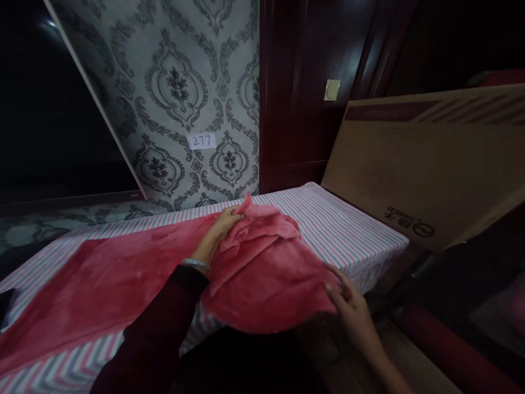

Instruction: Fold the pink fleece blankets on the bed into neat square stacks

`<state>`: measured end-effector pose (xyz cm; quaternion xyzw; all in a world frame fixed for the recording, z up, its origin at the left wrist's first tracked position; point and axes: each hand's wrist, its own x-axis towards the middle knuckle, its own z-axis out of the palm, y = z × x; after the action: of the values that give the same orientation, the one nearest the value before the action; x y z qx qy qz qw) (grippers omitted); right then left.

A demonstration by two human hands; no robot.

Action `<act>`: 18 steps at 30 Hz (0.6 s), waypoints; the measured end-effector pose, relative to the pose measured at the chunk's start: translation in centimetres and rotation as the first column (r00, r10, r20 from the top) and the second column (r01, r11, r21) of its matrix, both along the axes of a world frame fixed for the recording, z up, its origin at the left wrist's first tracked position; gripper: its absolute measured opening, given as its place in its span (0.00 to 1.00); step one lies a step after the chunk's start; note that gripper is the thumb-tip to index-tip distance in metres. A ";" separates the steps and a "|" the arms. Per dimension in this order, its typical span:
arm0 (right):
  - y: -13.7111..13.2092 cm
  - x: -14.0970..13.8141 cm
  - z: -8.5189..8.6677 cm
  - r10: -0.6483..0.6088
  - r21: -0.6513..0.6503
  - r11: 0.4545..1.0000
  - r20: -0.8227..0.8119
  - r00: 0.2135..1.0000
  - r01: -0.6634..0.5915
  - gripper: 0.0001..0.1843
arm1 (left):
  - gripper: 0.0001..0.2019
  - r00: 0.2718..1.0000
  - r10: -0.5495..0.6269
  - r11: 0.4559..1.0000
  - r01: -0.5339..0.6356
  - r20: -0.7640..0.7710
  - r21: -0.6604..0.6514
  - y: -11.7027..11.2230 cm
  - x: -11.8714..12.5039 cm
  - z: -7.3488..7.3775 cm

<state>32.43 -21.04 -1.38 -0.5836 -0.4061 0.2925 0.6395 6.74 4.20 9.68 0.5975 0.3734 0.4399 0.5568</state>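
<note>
A pink fleece blanket (123, 279) lies spread over a table covered with a pink, grey and white striped cloth (348, 224). The blanket's right part is bunched and folded over itself. My left hand (223, 224), with a bangle at the wrist and a dark sleeve, is closed on a raised fold of the blanket near the table's far side. My right hand (348, 306) grips the blanket's lower right edge where it hangs over the table's front edge, fingers curled on the fabric.
A large flat cardboard box (430, 169) leans against the table's right end. Behind it stands a dark red wooden door (303, 98). Grey damask wallpaper with a label reading 277 (202, 141) is straight ahead. A dark window (49, 109) is at left.
</note>
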 end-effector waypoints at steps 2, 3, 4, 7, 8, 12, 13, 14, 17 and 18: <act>2.3 -0.7 3.7 0.117 0.061 0.991 0.026 0.993 -0.119 0.25 | 0.17 0.996 -0.060 0.994 0.066 -0.067 0.089 -1.6 0.1 -0.3; 3.6 -1.4 5.1 0.197 0.076 0.977 0.012 0.980 -0.197 0.24 | 0.18 0.992 -0.084 0.985 0.097 -0.099 0.140 -2.6 0.1 -0.6; 4.7 -2.1 6.1 0.284 0.096 0.954 -0.004 0.959 -0.282 0.25 | 0.18 0.987 -0.094 0.975 0.118 -0.133 0.187 -3.4 0.2 -1.0; 7.3 -4.3 7.1 0.472 0.156 0.870 0.011 0.881 -0.468 0.34 | 0.16 0.982 -0.030 0.955 0.083 -0.187 0.286 -5.5 0.6 -2.1; 7.8 -4.9 7.0 0.481 0.171 0.860 0.044 0.875 -0.481 0.34 | 0.15 0.983 0.005 0.949 0.054 -0.185 0.310 -5.9 0.8 -2.4; 8.7 -5.7 6.4 0.291 0.245 0.901 0.273 0.917 -0.358 0.14 | 0.14 0.983 0.063 0.927 0.006 -0.171 0.375 -7.0 1.1 -3.1; 8.7 -5.5 6.4 0.229 0.257 0.910 0.341 0.912 -0.324 0.12 | 0.13 0.983 0.055 0.924 0.017 -0.176 0.383 -7.2 1.0 -3.1; 8.8 -5.3 6.6 0.170 0.262 0.919 0.410 0.896 -0.294 0.12 | 0.13 0.983 0.045 0.921 0.028 -0.178 0.388 -7.4 1.0 -3.1; 9.4 -4.3 7.5 -0.033 0.319 0.927 0.588 0.808 -0.194 0.09 | 0.13 0.983 0.017 0.917 0.057 -0.182 0.395 -7.9 0.8 -3.2; 9.7 -4.0 7.8 -0.088 0.350 0.920 0.622 0.778 -0.176 0.07 | 0.13 0.982 0.012 0.915 0.065 -0.189 0.398 -8.0 0.8 -3.2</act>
<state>28.43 -11.37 6.39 -0.4986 -0.6587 0.0105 0.5634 7.52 -3.83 6.45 0.7430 0.3176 0.4412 0.3904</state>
